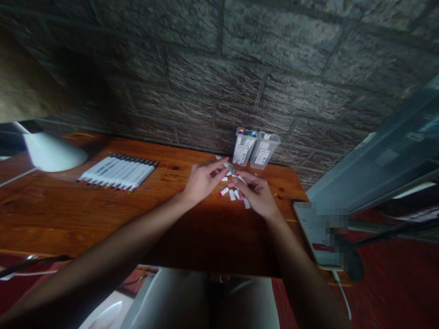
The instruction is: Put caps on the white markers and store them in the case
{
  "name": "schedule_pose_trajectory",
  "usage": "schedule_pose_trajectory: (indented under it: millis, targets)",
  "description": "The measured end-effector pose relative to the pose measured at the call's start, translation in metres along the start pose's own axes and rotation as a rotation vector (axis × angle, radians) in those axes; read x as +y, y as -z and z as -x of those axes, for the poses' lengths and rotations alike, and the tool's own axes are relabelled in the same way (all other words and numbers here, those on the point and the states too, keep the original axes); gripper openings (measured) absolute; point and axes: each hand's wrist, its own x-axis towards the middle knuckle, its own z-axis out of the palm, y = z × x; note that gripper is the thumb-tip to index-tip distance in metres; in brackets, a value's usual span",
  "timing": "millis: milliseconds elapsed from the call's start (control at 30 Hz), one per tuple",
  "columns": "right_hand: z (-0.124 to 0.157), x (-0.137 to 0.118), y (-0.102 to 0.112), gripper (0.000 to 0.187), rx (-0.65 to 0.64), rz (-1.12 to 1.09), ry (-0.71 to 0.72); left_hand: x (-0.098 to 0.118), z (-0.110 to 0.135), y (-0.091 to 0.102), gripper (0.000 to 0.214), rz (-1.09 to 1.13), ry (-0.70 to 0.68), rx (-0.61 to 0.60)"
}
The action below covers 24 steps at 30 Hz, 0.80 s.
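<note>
My left hand (202,180) is closed in a pinch on a slim white marker (229,166) with a greyish, dark-tipped end pointing toward my other hand. My right hand (255,194) is close beside it, fingers curled together; what they pinch is too small and blurred to name. Under and between both hands lie several loose white marker caps (232,195), one of them a cap with a red end (223,191). To the left, a row of white markers (116,171) lies side by side, dark ends toward the wall and coloured ends toward me.
Against the stone wall (192,87) stand a clear plastic box (244,147) holding some markers and a second clear box (265,151). A white lamp base (51,151) is at the left of the wooden table (85,219). A phone-like device (318,235) with a cable lies at the right edge.
</note>
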Motion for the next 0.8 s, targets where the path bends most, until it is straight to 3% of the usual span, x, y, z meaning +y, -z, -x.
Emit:
schedule_pose_trajectory:
  millis: [800]
  targets:
    - [-0.0011,0.0084,-0.0095,0.036,0.006,-0.018,-0.012,0.0001,0.0033,-0.0050,0.035,0.001,0.054,-0.088]
